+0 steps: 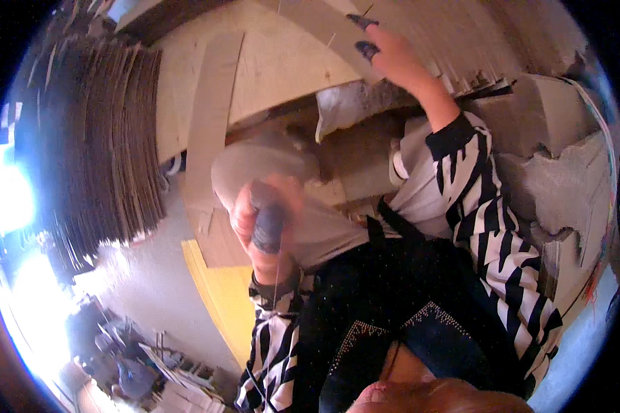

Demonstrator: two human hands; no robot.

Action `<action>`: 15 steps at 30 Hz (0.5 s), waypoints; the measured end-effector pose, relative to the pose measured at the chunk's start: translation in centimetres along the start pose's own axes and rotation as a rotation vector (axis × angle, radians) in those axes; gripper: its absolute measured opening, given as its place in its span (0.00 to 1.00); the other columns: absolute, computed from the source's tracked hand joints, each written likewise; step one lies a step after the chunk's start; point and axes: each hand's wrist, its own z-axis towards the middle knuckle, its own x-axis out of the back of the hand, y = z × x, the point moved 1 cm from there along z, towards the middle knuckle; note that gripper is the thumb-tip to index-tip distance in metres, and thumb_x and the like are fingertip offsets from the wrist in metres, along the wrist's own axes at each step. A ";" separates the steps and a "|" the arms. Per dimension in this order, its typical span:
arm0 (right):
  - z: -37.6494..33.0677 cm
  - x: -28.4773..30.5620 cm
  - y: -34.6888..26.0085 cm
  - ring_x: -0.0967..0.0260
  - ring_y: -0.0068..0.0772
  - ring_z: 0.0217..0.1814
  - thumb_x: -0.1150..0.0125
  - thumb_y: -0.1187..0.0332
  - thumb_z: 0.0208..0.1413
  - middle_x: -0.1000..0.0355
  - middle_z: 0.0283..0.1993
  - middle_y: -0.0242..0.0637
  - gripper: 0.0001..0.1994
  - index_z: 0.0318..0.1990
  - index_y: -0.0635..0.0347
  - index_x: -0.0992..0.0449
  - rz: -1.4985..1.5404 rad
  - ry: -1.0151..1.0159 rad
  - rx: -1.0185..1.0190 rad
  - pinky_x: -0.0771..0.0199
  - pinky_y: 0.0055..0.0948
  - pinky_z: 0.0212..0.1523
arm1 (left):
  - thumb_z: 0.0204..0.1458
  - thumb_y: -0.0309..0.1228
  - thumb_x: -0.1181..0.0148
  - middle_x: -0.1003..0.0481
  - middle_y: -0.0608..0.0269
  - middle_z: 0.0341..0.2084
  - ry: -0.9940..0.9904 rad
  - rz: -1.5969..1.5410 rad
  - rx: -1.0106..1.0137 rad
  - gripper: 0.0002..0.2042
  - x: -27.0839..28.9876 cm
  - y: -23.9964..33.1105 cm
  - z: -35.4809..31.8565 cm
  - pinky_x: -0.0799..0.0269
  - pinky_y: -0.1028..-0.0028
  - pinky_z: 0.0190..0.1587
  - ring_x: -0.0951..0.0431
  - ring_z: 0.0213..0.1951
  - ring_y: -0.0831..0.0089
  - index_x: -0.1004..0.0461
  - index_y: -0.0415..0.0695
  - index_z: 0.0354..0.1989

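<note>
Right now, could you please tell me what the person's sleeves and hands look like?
Both sleeves have bold black-and-white stripes and end in dark cuffs. Two digits of the right hand wear dark tip covers; dark covering also shows on the left hand, where blur hides its details.

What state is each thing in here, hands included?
Left hand: curled, blurred; grip unclear
Right hand: open, fingers extended, dark-tipped
Strip: lying flat
Left stack: sheets packed together
White sheet: crumpled
Right cardboard: ragged-edged
</note>
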 end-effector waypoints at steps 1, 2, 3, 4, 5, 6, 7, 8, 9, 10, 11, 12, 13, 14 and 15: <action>-0.2 -0.4 -0.4 0.32 0.61 0.44 0.45 0.65 0.55 0.27 0.38 0.55 0.16 0.50 0.59 0.31 0.007 -0.023 -0.034 0.32 0.47 0.42 | 0.54 0.28 0.43 0.25 0.61 0.32 0.051 0.039 -0.036 0.11 2.0 -0.7 -0.6 0.27 0.72 0.40 0.26 0.35 0.70 0.28 0.40 0.46; -0.3 -0.5 -0.1 0.32 0.61 0.44 0.45 0.65 0.55 0.27 0.39 0.55 0.16 0.49 0.59 0.31 0.002 -0.032 -0.067 0.32 0.47 0.42 | 0.53 0.27 0.42 0.25 0.60 0.33 0.077 0.097 -0.092 0.12 3.9 -1.8 -1.1 0.27 0.72 0.41 0.26 0.35 0.70 0.28 0.39 0.46; -0.4 -0.3 1.8 0.32 0.60 0.44 0.46 0.66 0.55 0.27 0.41 0.55 0.16 0.51 0.57 0.31 -0.041 -0.010 -0.060 0.31 0.45 0.42 | 0.52 0.27 0.41 0.25 0.60 0.33 0.069 0.120 -0.142 0.13 5.3 -4.1 -0.6 0.27 0.71 0.41 0.26 0.36 0.70 0.28 0.39 0.46; -0.5 -0.7 1.5 0.31 0.59 0.45 0.46 0.65 0.55 0.27 0.43 0.54 0.17 0.52 0.58 0.31 -0.129 -0.055 -0.097 0.31 0.44 0.43 | 0.50 0.26 0.39 0.24 0.60 0.33 0.091 0.203 -0.199 0.14 7.4 -5.3 -1.2 0.27 0.71 0.41 0.26 0.36 0.69 0.28 0.38 0.46; -0.3 -0.7 1.0 0.30 0.57 0.46 0.45 0.64 0.55 0.27 0.44 0.52 0.18 0.52 0.58 0.31 -0.226 -0.088 -0.136 0.30 0.42 0.44 | 0.49 0.26 0.38 0.24 0.59 0.33 0.118 0.257 -0.221 0.15 9.1 -6.3 -2.0 0.27 0.71 0.42 0.25 0.37 0.69 0.28 0.38 0.46; -0.1 -0.5 0.7 0.30 0.56 0.47 0.45 0.63 0.55 0.26 0.45 0.51 0.18 0.53 0.59 0.30 -0.336 -0.115 -0.172 0.30 0.40 0.45 | 0.48 0.25 0.36 0.24 0.59 0.34 0.146 0.297 -0.230 0.16 10.7 -7.5 -2.8 0.27 0.70 0.42 0.25 0.37 0.69 0.28 0.37 0.46; 0.0 -0.2 0.4 0.31 0.48 0.45 0.43 0.65 0.53 0.28 0.43 0.47 0.19 0.52 0.60 0.31 -0.439 -0.068 -0.103 0.29 0.37 0.43 | 0.46 0.25 0.35 0.24 0.58 0.35 0.176 0.358 -0.224 0.18 11.5 -7.6 -3.3 0.26 0.69 0.43 0.25 0.38 0.68 0.29 0.38 0.47; 0.2 -0.2 0.0 0.32 0.40 0.44 0.40 0.68 0.51 0.30 0.41 0.43 0.20 0.52 0.61 0.32 -0.547 -0.021 -0.027 0.29 0.35 0.42 | 0.45 0.25 0.33 0.25 0.58 0.36 0.215 0.417 -0.219 0.21 12.6 -7.9 -4.1 0.26 0.67 0.44 0.25 0.39 0.66 0.30 0.38 0.48; 0.2 0.8 0.0 0.33 0.32 0.42 0.38 0.70 0.49 0.32 0.39 0.38 0.21 0.52 0.62 0.33 -0.680 0.035 0.035 0.28 0.32 0.41 | 0.43 0.25 0.32 0.25 0.57 0.39 0.235 0.310 -0.188 0.24 11.2 -7.8 -3.5 0.26 0.65 0.44 0.25 0.39 0.65 0.32 0.39 0.50; -0.2 1.6 0.0 0.34 0.37 0.50 0.37 0.70 0.48 0.33 0.47 0.43 0.24 0.54 0.60 0.34 -0.010 -0.016 0.041 0.32 0.38 0.50 | 0.42 0.25 0.31 0.26 0.57 0.41 0.250 0.203 -0.154 0.27 9.7 -7.6 -2.8 0.25 0.63 0.44 0.25 0.40 0.64 0.34 0.40 0.53; -0.6 2.0 -1.8 0.35 0.41 0.59 0.36 0.70 0.46 0.34 0.55 0.47 0.26 0.55 0.57 0.36 0.691 -0.070 0.059 0.36 0.43 0.60 | 0.41 0.24 0.30 0.27 0.56 0.43 0.287 0.122 -0.126 0.30 8.0 -6.1 -2.7 0.25 0.62 0.45 0.24 0.40 0.63 0.36 0.41 0.55; -1.7 3.3 -4.8 0.32 0.44 0.56 0.40 0.64 0.51 0.30 0.53 0.47 0.24 0.55 0.60 0.34 0.691 -0.059 0.128 0.33 0.39 0.55 | 0.39 0.24 0.29 0.28 0.55 0.46 0.323 0.035 -0.095 0.33 6.6 -5.0 -2.5 0.25 0.60 0.45 0.24 0.41 0.61 0.38 0.41 0.57; -3.3 4.2 -8.3 0.29 0.46 0.54 0.43 0.57 0.55 0.27 0.51 0.47 0.24 0.55 0.62 0.32 0.689 -0.046 0.195 0.31 0.34 0.50 | 0.38 0.24 0.28 0.29 0.55 0.48 0.356 -0.053 -0.061 0.37 5.5 -4.4 -2.4 0.24 0.58 0.46 0.24 0.41 0.60 0.40 0.42 0.59; -4.8 5.0 -10.8 0.30 0.47 0.52 0.44 0.59 0.55 0.28 0.49 0.48 0.22 0.53 0.63 0.32 0.694 -0.067 0.304 0.31 0.35 0.49 | 0.36 0.23 0.27 0.30 0.54 0.50 0.378 -0.160 -0.033 0.40 4.9 -4.8 -2.6 0.24 0.56 0.46 0.24 0.42 0.59 0.42 0.43 0.61; -6.0 6.3 -12.3 0.30 0.48 0.50 0.44 0.60 0.54 0.28 0.47 0.48 0.20 0.51 0.63 0.33 0.751 -0.104 0.396 0.32 0.35 0.47 | 0.49 0.37 0.33 0.31 0.53 0.53 0.202 0.492 -0.063 0.40 6.0 -5.9 -2.1 0.24 0.52 0.45 0.26 0.49 0.55 0.52 0.54 0.68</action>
